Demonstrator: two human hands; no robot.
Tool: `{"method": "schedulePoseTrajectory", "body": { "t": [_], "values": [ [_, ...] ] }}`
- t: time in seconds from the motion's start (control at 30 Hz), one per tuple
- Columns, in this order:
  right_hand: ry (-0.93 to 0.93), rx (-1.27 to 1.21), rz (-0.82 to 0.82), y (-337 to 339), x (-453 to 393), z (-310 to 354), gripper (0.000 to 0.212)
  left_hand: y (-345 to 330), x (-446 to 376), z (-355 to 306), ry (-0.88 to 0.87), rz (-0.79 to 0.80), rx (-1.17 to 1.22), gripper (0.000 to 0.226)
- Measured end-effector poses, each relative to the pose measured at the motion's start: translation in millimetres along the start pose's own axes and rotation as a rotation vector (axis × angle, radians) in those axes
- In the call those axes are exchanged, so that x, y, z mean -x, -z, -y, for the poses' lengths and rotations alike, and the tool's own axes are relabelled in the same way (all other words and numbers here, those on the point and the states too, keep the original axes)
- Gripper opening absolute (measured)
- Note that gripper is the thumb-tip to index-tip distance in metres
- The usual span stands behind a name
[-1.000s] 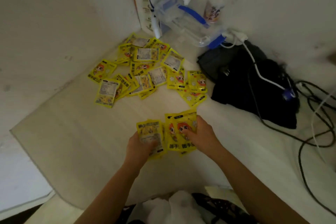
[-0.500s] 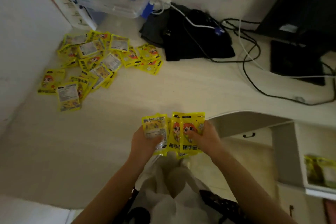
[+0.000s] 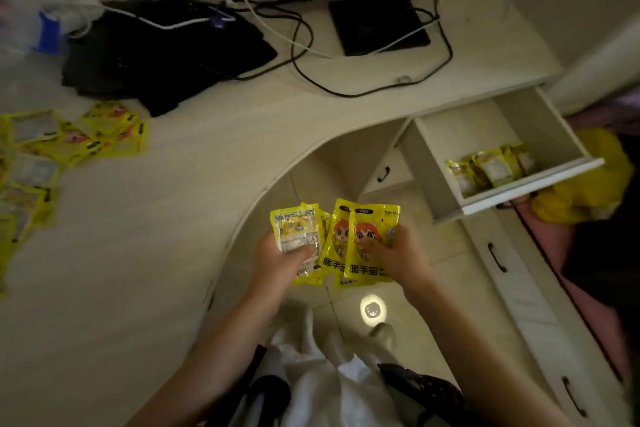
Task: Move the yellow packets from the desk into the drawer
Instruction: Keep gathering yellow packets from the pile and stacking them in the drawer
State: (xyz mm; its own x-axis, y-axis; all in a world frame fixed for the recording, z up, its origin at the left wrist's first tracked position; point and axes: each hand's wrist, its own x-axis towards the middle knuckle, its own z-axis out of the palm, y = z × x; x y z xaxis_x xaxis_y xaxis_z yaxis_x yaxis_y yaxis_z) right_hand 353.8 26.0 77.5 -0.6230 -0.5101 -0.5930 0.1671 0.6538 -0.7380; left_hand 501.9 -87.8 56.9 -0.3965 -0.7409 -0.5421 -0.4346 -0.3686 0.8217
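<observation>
far left, on desk (image 3: 166,218), pile of yellow packets (image 3: 69,142) waits, blurry. near middle, my left hand (image 3: 280,260) pinches small bunch of packets (image 3: 298,236), thumb on top, closed on them. my right hand (image 3: 398,253) grips second bunch (image 3: 363,243), picture side up, closed too. both bunches hang over floor, off desk edge. right and far, open drawer (image 3: 519,198) has few packets (image 3: 491,166) inside already. i think best way: keep both grips tight, swing right, go over drawer front, lay bunches flat inside, then let go.
</observation>
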Motion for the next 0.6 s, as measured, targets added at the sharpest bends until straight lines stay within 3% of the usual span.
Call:
{"method": "schedulePoseTrajectory", "body": {
  "t": [0.6],
  "values": [
    [-0.157,-0.261,-0.201,253,20,-126,0.026,-281,69,4,0.045,0.220,-0.125,0.023]
  ]
}}
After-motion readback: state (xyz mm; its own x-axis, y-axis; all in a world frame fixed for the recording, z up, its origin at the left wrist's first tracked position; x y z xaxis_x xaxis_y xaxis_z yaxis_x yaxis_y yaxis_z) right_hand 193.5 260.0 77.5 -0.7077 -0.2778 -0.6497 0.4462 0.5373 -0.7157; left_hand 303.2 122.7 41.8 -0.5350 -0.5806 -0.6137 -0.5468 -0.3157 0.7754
